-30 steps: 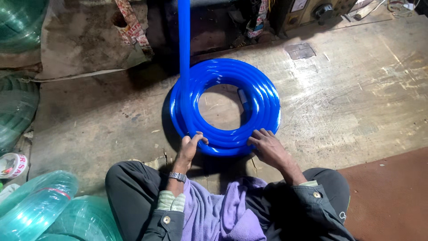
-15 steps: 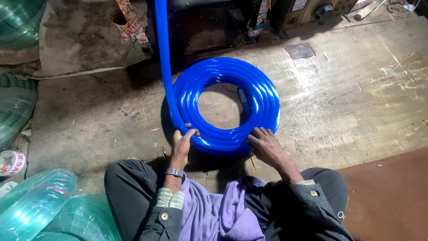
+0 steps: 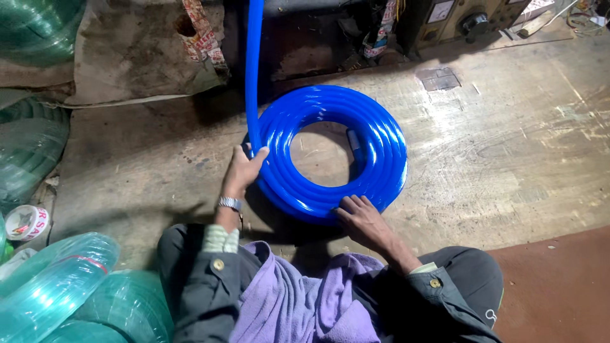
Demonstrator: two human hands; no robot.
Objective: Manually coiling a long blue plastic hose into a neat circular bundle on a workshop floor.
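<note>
A coil of glossy blue hose (image 3: pixel 387 149) lies flat on the worn floor in front of me. A free length of the blue hose (image 3: pixel 254 70) runs from the coil's left side up out of the top of the view. My left hand (image 3: pixel 243 170) grips the hose at the coil's left edge, a watch on its wrist. My right hand (image 3: pixel 359 219) presses flat on the coil's near rim, fingers spread. A purple cloth (image 3: pixel 292 302) lies across my lap.
Rolls of pale green clear hose (image 3: pixel 57 286) sit at the lower left, more green hose (image 3: pixel 28 146) at the left edge. A roll of tape (image 3: pixel 25 222) lies nearby. A dark machine (image 3: pixel 406 25) stands behind the coil; red mat (image 3: pixel 559 286) at lower right.
My left hand has slid from the coil's near rim up along its left side. The free hose length swung left, then back nearer upright. The right hand stays on the near rim.
</note>
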